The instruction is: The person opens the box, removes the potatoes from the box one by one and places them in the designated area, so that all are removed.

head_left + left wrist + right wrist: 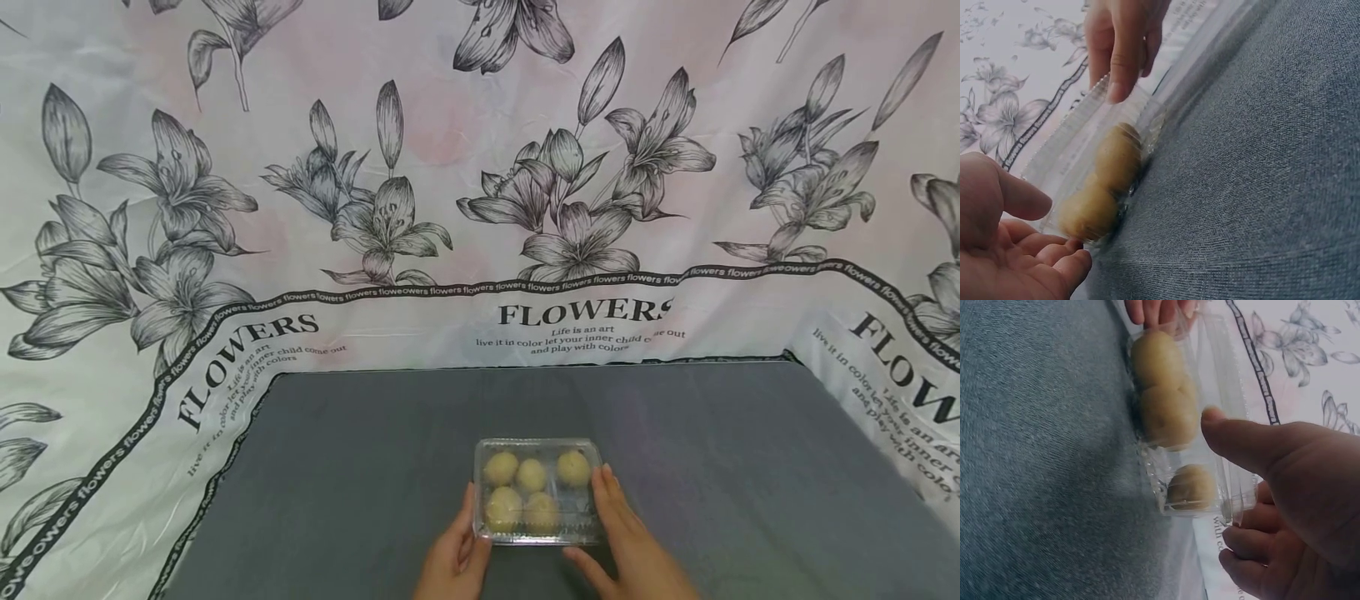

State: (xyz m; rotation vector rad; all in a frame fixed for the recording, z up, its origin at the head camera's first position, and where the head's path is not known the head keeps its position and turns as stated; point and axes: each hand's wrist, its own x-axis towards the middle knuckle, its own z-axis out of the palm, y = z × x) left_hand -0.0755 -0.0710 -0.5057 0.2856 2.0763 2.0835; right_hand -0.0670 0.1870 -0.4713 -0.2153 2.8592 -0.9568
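Note:
A clear plastic clamshell box (588,527) with a ribbed rim lies between the two hands, close over the grey cloth. Several round, yellow-brown balls (502,468) sit inside in two rows; the near right spot shows bare plastic. My left hand (453,554) holds the box's left end, thumb by the near corner and fingers along the side. At the opposite end my right hand (633,542) grips the box, its fingers along the right side and its thumb at the front edge. The left wrist view shows the right thumb over the lid's edge.
Grey cloth (360,467) covers the table. Behind it and along both sides runs a white sheet (420,329) printed with lilies, dark border bands and the word FLOWERS.

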